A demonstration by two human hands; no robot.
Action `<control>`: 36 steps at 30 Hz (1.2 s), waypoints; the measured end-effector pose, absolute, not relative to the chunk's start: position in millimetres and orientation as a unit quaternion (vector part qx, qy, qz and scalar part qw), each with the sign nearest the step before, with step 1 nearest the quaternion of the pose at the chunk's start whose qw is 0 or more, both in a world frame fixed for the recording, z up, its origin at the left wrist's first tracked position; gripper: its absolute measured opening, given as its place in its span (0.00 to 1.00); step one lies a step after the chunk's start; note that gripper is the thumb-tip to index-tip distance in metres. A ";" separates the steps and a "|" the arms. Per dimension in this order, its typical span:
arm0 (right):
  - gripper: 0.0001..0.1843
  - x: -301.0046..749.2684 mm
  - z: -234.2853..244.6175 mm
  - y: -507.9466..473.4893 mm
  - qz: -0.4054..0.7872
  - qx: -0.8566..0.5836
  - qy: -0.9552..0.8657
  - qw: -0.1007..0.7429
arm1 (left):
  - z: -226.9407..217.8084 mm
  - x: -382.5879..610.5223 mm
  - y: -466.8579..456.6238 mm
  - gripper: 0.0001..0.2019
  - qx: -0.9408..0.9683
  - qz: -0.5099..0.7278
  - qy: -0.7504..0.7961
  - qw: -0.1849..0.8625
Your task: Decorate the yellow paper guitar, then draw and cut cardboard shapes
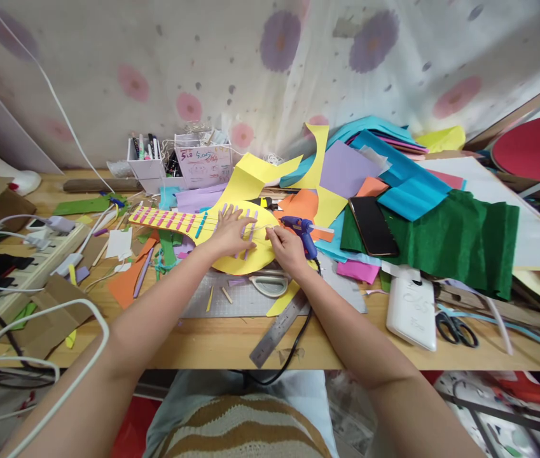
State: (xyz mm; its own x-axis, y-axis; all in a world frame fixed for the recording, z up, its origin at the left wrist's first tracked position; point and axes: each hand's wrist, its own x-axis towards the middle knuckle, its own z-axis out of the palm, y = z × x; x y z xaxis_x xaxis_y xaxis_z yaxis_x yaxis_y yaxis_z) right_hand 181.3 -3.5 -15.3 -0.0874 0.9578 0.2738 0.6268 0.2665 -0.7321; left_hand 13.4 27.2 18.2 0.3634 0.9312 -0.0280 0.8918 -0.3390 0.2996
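Note:
A yellow paper model of a stringed instrument (219, 261) lies across the cutting mat, its neck (155, 218) banded in pink with teal near the body. My left hand (229, 232) rests flat on the body with fingers spread, over purple strips. At the body's right end, my right hand (289, 250) is closed in a pinch. A thin pale string (259, 227) seems to run into its fingertips, though it is faint. Just behind that hand lies a blue glue gun (302, 234) with a glue stick in its back and a black cord.
Scissors with pale handles (270, 285) and a steel ruler (279, 327) lie in front. To the right are a phone (373, 226), green crepe paper (460, 238), a white power bank (411, 312) and dark scissors (456, 329). Pen boxes (203, 166) stand behind; cables (35, 299) crowd the left.

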 end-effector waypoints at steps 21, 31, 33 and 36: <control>0.15 200.7 -9.5 -22.6 0.297 -0.471 -0.756 0.345 | 31.7 -0.7 -18.6 0.16 0.733 0.170 0.606 0.258; 0.16 246.7 -16.4 -23.4 0.186 -0.681 -0.653 0.275 | 20.5 -1.6 -39.4 0.09 0.760 0.139 0.598 0.212; 0.17 243.9 -16.4 -23.1 0.182 -0.684 -0.656 0.262 | 19.2 -3.9 -33.9 0.08 0.745 0.151 0.604 0.240; 0.19 244.6 -20.1 -19.4 0.144 -0.712 -0.636 0.260 | 20.0 -8.4 -22.8 0.07 0.710 0.151 0.619 0.301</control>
